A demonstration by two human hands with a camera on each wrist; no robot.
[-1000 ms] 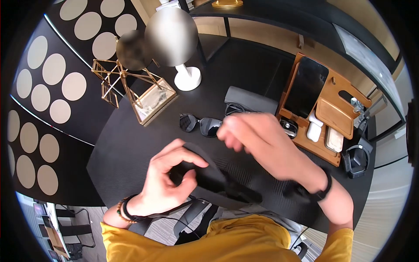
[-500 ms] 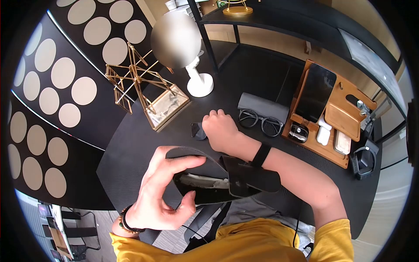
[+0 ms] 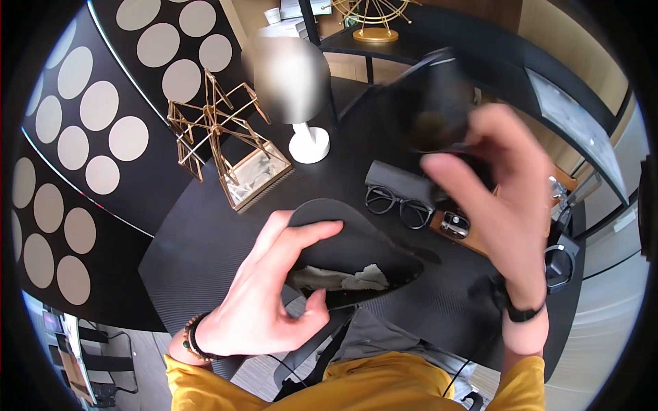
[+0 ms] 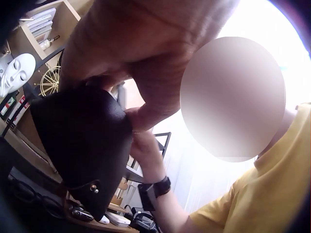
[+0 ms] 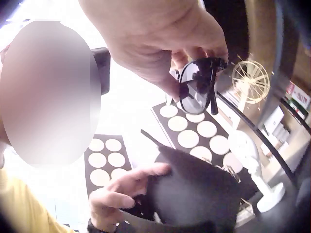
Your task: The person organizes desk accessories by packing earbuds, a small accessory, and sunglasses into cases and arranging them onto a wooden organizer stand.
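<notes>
Our left hand (image 3: 264, 301) pinches the case (image 3: 356, 250) mouth agape just above the bench (image 3: 199, 233), while right-hand (image 3: 507, 198) fingers pinch the folded sunglasses (image 5: 199, 87) up high, clear of it.

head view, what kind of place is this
Probably an eyewear shop or display counter. Clear-lens glasses lie beside a grey case on the black table, a wooden tray holds small gadgets, and a gold wire ornament and a white lamp stand as decoration.
</notes>
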